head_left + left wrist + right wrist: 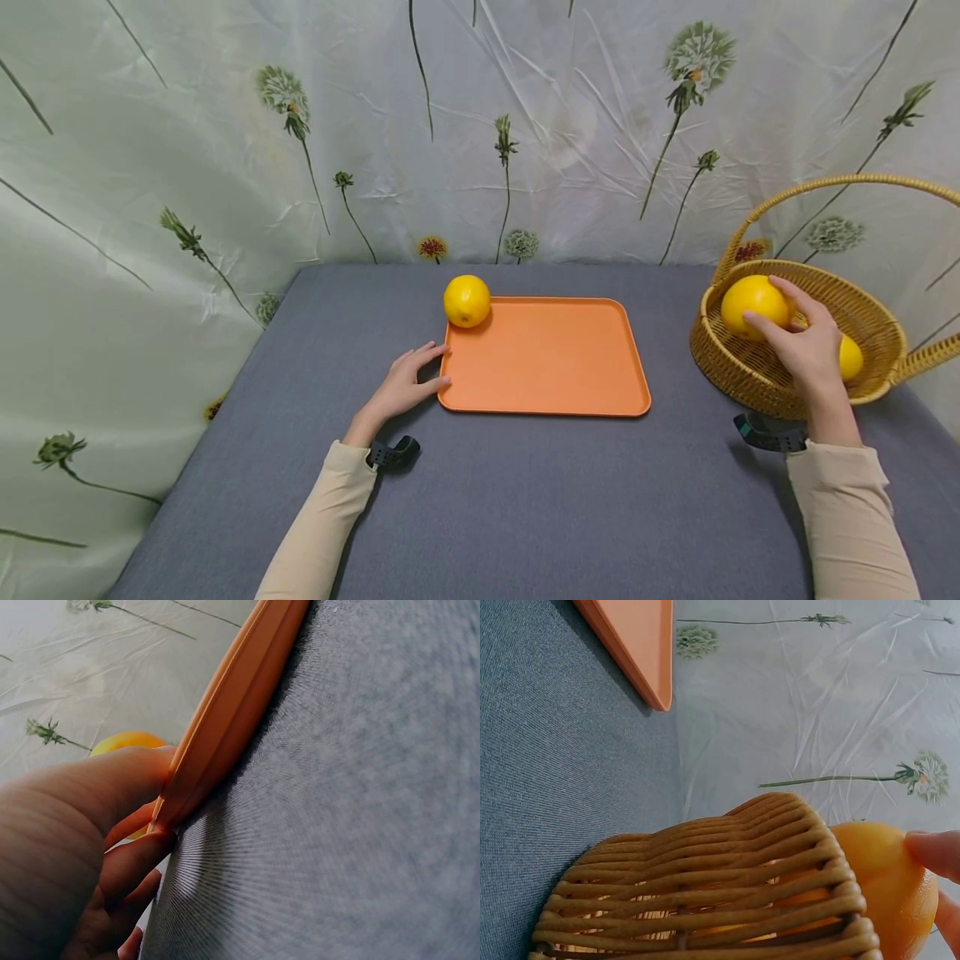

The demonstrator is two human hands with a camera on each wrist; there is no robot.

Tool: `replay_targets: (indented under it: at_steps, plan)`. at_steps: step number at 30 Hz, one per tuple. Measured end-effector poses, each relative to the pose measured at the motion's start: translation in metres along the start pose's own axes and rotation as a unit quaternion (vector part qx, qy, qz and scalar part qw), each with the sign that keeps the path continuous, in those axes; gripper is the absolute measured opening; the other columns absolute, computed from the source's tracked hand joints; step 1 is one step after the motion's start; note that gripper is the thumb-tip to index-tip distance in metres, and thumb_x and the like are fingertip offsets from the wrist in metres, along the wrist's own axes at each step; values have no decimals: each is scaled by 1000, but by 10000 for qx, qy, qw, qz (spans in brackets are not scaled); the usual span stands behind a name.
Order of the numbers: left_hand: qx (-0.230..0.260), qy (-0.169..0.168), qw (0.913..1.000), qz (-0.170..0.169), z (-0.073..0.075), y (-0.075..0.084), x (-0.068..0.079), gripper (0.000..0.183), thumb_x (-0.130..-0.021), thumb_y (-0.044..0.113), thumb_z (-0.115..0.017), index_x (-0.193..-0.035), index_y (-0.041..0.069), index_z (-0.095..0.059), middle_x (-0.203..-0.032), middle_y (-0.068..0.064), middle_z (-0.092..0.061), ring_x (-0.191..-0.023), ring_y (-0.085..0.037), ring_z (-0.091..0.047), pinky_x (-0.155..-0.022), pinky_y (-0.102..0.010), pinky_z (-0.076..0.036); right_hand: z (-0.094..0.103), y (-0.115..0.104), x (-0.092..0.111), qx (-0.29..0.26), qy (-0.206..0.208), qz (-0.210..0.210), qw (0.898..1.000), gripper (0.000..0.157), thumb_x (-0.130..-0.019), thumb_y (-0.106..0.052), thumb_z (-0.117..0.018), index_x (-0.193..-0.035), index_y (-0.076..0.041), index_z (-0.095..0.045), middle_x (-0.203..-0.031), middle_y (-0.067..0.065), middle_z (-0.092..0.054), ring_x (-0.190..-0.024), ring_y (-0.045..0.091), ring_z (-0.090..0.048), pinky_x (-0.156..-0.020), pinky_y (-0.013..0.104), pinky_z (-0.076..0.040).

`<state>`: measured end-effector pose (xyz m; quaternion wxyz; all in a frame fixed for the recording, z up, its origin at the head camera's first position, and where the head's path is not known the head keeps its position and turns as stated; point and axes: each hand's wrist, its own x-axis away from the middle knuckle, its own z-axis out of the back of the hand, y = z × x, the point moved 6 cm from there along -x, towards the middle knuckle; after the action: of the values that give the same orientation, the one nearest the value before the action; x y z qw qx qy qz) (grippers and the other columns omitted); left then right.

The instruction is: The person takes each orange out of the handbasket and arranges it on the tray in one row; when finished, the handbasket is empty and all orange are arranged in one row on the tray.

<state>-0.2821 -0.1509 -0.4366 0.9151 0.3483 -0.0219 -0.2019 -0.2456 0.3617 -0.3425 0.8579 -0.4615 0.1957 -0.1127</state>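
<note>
While our right hand (813,346) pinches a yellow fruit (746,300), our thumb sits on one side of it and our fingers on the other. That fruit is at the right of the head view, at the mouth of the basket (720,367), and the right wrist view shows it poking up past the rim. We can't tell if its bottom touches the basket. Another fruit (851,358) lies inside, partly hidden behind our hand.

Since a round, smooth fruit could slip, we should spread our fingers wide and squeeze just enough. Going straight up, nice and slow, looks best, so we don't bump the rim or tip the basket. We should also watch the big handle (832,181) that loops up at the far right.

Our left hand (405,383), left of the middle, has its thumb and fingers apart, with the tips touching the left edge of the orange tray (547,358). We should press softly there, so the tray doesn't slide on the tabletop (525,500). A third fruit (467,302) sits at the tray's upper left corner, and we think a hard nudge could make it roll.
</note>
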Motion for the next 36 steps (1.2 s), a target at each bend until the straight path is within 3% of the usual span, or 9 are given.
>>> replay_targets:
  at_steps: [14,22,36]
  plan:
    - [-17,-10,10000,-67,1,0,1,57,-87,28,-66,-137,8,-48,-144,-17,-45,-139,-35,-34,-114,-58,-19,0,-10,4,-204,156,32,9997,57,-84,-25,-68,-137,-32,-48,-114,-28,-39,-99,-10,-34,-74,7,-32]
    - [-27,69,9999,-143,2,2,2,56,-86,26,-66,-137,7,-49,-143,-18,-46,-138,-37,-35,-113,-60,-21,-5,-18,6,-517,5,180,9985,57,-85,-18,-67,-137,-32,-48,-113,-24,-38,-81,-11,-47,-65,1,-41]
    - [-17,37,10000,-85,2,3,2,58,-86,27,-66,-137,7,-48,-144,-18,-45,-139,-37,-34,-113,-60,-21,-23,-32,10,-407,-133,476,9980,56,-87,-21,-66,-139,-30,-46,-117,-26,-39,-96,-7,-41,-71,1,-39]
